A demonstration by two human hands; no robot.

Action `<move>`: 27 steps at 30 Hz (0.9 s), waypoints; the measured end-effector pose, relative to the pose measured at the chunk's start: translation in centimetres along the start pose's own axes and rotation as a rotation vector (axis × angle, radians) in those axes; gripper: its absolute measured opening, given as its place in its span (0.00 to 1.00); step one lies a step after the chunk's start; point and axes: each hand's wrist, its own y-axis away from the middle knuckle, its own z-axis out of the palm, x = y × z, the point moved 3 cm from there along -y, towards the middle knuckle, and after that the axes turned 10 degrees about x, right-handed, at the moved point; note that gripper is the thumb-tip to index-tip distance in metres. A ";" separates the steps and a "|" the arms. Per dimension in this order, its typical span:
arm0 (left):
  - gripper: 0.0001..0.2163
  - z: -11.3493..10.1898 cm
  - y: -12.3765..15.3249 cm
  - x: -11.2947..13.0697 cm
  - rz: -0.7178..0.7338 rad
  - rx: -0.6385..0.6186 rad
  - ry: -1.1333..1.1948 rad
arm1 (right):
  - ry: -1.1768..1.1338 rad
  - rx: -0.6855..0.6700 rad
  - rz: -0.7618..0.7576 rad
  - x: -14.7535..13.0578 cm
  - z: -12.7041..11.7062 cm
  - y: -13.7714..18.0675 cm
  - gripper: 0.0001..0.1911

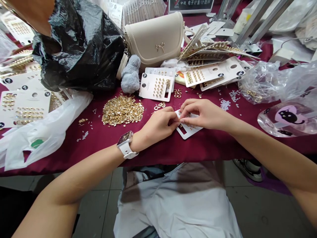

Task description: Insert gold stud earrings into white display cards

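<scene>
Briefly, we enter one white earring card as the main item. It lies flat on the maroon tablecloth, just below the centre of the frame, and both hands cover most of it.

The left hand, with a white-strapped watch on its wrist, and the right hand meet over the card. Both are closed to a pinch, fingertips nearly touching, and neither is open. We cannot tell exactly what the pinch holds, since the fingers hide it, though small gold earrings show on the card beneath them.

We judge the card light, thin and fairly stiff, likely to flex under pressure, and best held by its bare lower edge. The earrings seem tiny, hard and slick, so fingertips suit them better than a full hand.

Also listed: a heap of loose gold earrings left of the hands, and a filled earring card above it. A gray plush toy and a cream handbag sit at upper centre, with a black plastic bag at upper left. A white plastic bag lies at left, and a clear plastic bag lies at right.
</scene>
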 end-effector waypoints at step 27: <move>0.04 0.0 -0.3 0.1 0.014 -0.018 -0.049 | 0.300 -0.090 -0.182 -0.9 -0.6 -0.3 0.06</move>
